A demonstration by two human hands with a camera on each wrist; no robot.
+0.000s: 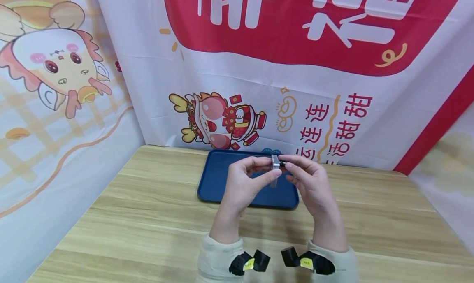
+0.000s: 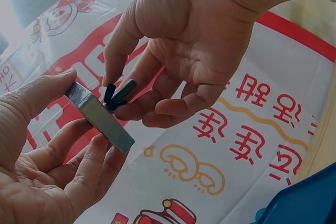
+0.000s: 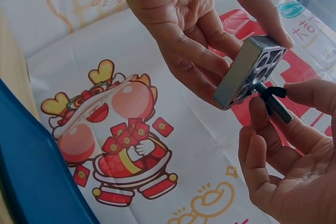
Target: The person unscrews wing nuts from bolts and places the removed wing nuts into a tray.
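Above the tray, my left hand (image 1: 244, 182) grips a small square metal block (image 2: 100, 116) by its edges, thumb on one side and fingers on the other. Round cut-outs show on the block's one face in the right wrist view. A threaded bolt (image 3: 282, 113) stands out from the middle of that face, with a black wing nut (image 3: 277, 93) on it. My right hand (image 1: 314, 184) pinches the wing nut between thumb and fingers. In the left wrist view the right fingers hide part of the nut.
Below the hands a blue tray (image 1: 214, 184) lies on the wooden table (image 1: 148, 221), near its back edge. A white and red printed cloth (image 1: 229, 73) hangs right behind the table. Another printed cloth (image 1: 74, 139) hangs at the left.
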